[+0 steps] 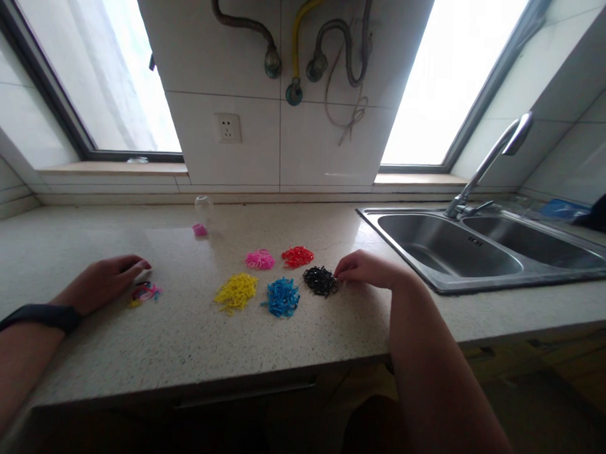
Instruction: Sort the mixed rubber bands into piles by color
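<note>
Five small heaps of thin rubber bands lie on the speckled counter [190, 335]: pink [260, 258], red [297, 256], yellow [236, 292], blue [282, 296] and black [320, 280]. My right hand [364, 269] rests at the right edge of the black heap, fingers pinched together at the bands. My left hand [107, 281], a black band on its wrist, lies at the left with fingers curled down beside a small mixed bunch of coloured bands [144, 293]. What its fingertips hold is hidden.
A steel double sink [486, 250] with a tall tap [489, 160] fills the right of the counter. A clear little jar [203, 207] and a pink lump [199, 230] sit near the back wall. A wall socket [227, 128] and hoses hang between two windows.
</note>
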{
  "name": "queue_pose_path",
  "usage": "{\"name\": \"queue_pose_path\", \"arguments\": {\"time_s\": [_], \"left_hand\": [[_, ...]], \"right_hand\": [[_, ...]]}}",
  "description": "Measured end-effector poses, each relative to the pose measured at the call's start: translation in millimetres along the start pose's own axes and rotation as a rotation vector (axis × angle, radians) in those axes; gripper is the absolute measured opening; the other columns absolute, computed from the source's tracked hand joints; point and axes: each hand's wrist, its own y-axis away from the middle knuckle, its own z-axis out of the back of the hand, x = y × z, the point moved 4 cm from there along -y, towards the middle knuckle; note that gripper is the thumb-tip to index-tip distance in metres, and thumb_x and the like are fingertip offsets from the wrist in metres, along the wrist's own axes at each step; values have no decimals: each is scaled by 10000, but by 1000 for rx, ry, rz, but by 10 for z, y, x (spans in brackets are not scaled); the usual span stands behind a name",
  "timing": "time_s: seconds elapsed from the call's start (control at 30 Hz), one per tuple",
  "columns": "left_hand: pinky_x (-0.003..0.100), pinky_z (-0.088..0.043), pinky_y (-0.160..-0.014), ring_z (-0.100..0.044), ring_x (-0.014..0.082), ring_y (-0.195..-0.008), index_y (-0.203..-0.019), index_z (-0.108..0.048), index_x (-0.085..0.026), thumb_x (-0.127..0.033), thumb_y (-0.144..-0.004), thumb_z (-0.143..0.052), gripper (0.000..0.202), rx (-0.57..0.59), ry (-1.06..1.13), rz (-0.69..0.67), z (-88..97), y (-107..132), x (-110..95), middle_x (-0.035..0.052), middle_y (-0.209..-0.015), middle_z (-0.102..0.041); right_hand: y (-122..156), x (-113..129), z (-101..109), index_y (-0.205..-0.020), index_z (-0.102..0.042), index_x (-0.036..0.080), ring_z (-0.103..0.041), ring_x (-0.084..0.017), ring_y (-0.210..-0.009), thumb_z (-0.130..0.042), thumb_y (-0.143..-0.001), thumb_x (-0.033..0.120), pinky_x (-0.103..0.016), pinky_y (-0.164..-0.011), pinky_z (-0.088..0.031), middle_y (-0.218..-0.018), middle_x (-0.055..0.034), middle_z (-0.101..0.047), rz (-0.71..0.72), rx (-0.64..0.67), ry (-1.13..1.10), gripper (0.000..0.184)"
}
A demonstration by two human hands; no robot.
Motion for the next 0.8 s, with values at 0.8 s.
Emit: {"name": "queue_pose_path", "arguments": {"time_s": [0.8], "left_hand": [[318,-482,-840,-678,261,-939,-1059,-696,-169,-557,-885,-396,521,-2,-7,-52,76,87,-225,96,-1055,-751]], "right_hand": [[-180,-65,129,-920,-719,169,-561,-158,-624,-566,-866,404,-298,-599,-425,-725,-53,-688,-1,-446,42,285]]}}
